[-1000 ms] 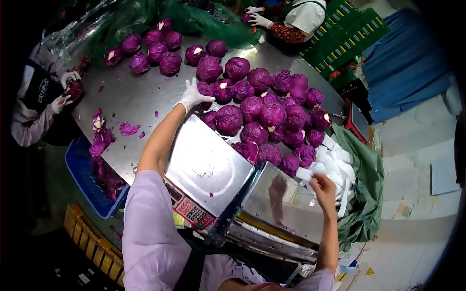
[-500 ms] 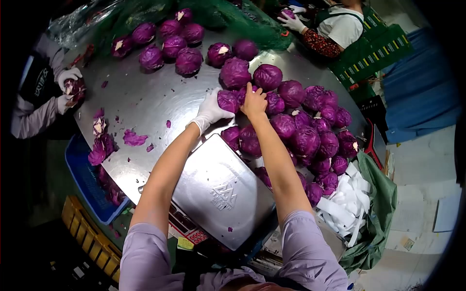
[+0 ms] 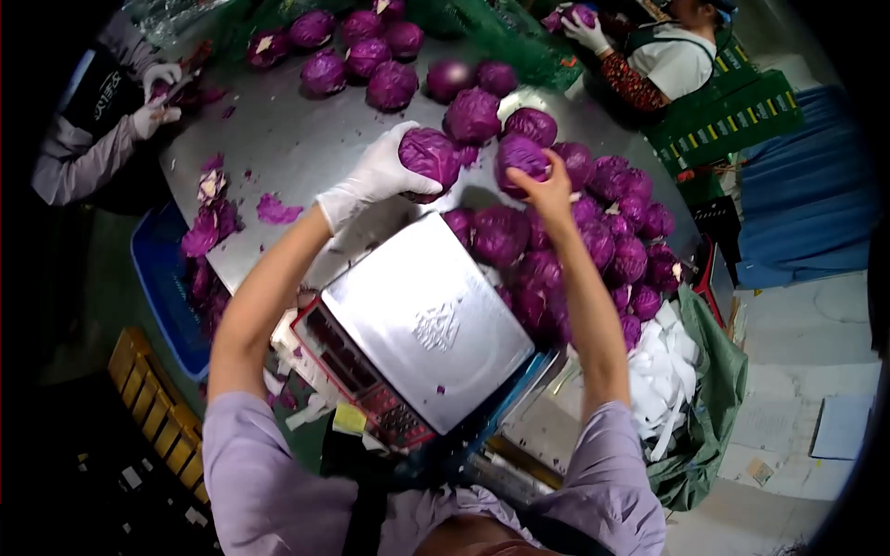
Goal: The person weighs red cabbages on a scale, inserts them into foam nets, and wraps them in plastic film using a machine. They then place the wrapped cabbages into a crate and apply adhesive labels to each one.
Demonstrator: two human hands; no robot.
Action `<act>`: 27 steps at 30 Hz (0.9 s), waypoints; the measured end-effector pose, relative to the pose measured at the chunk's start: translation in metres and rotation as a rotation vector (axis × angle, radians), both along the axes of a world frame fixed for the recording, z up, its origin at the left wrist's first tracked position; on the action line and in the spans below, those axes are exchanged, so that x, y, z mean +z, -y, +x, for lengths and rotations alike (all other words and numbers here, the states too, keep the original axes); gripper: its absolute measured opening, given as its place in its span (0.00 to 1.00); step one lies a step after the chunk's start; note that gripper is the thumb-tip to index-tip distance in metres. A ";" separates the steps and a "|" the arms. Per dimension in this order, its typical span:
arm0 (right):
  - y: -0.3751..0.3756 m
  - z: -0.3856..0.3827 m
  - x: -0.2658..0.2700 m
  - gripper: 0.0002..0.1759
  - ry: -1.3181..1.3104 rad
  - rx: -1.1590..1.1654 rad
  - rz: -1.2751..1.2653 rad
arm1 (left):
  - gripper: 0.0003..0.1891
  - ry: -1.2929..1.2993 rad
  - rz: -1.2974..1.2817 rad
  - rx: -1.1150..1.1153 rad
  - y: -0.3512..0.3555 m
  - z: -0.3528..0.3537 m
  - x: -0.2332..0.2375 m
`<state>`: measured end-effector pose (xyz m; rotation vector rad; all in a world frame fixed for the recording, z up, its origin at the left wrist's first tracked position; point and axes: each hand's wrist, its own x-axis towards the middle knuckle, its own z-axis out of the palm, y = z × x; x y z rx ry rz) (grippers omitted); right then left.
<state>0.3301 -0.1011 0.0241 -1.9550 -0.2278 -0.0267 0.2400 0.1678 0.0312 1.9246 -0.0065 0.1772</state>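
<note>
Holding: one purple cabbage in each hand, the left cabbage (image 3: 429, 159) and the right cabbage (image 3: 521, 165) apart, beyond the far corner of the scale (image 3: 431, 315).
Left hand (image 3: 366, 178): white-gloved, fingers clamped on the left cabbage from its left side, thumb beneath; the far fingertips are hidden.
Right hand (image 3: 549, 193): bare, fingers clamped on the right cabbage at its right side, thumb across the near face.
Scale: silver plate carrying a small purple scrap, red-edged keypad (image 3: 397, 417) on the side toward the wearer, yellow note (image 3: 349, 419) just beside.
Cabbage pile (image 3: 593, 243): crowded together to the right of the scale.
Desk (image 3: 278, 167): metal, under the pile, with a looser cabbage group (image 3: 368, 57) at its far side and torn leaves (image 3: 276, 209) at left.
Right edge: white strips (image 3: 663, 371) beside green cloth (image 3: 712, 398).
Left edge: blue crate (image 3: 171, 296) below the desk, near a yellow slatted rack (image 3: 153, 394).
Co-workers: gloved hands (image 3: 159, 104) of one at far left; another person (image 3: 675, 67) at far right holds a cabbage (image 3: 580, 16), near green boxes (image 3: 732, 125).
</note>
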 end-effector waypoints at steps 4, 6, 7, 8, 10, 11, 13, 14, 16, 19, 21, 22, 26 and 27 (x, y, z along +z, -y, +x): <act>0.035 -0.080 0.062 0.45 -0.064 0.181 0.011 | 0.46 -0.204 0.149 -0.238 0.016 -0.096 0.047; 0.048 -0.128 0.087 0.46 -0.096 0.217 -0.080 | 0.47 -0.248 0.302 -0.337 0.028 -0.131 0.046; 0.054 -0.151 0.093 0.46 -0.101 0.242 -0.054 | 0.47 -0.167 0.500 -0.373 0.035 -0.144 0.042; 0.059 -0.168 0.098 0.47 -0.094 0.266 -0.026 | 0.49 -0.171 0.513 -0.398 0.042 -0.155 0.042; 0.070 -0.200 0.099 0.48 0.040 0.267 -0.181 | 0.52 -0.246 0.585 -0.393 0.053 -0.164 0.050; 0.069 -0.216 0.106 0.48 0.088 0.274 -0.268 | 0.55 -0.260 0.567 -0.384 0.053 -0.163 0.054; 0.068 -0.240 0.104 0.46 0.195 0.310 -0.306 | 0.56 -0.141 0.503 -0.385 0.047 -0.157 0.042; 0.066 -0.248 0.100 0.46 0.220 0.328 -0.351 | 0.56 -0.201 0.406 -0.413 0.046 -0.153 0.041; 0.057 -0.264 0.093 0.46 0.236 0.303 -0.470 | 0.49 -0.245 0.149 -0.386 0.046 -0.155 0.050; 0.045 -0.270 0.060 0.46 0.355 0.287 -0.496 | 0.46 -0.190 0.352 -0.332 0.042 -0.151 0.045; 0.032 -0.274 0.043 0.48 0.294 0.244 -0.567 | 0.46 -0.146 0.425 -0.333 0.050 -0.156 0.039; 0.023 -0.280 0.037 0.50 0.216 0.230 -0.609 | 0.46 -0.112 0.484 -0.335 0.056 -0.159 0.035; 0.015 -0.289 0.044 0.57 0.122 0.245 -0.746 | 0.51 -0.101 0.620 -0.218 0.073 -0.175 0.046; 0.044 -0.285 0.051 0.57 0.156 0.303 -0.704 | 0.51 0.025 0.723 -0.157 0.077 -0.178 0.037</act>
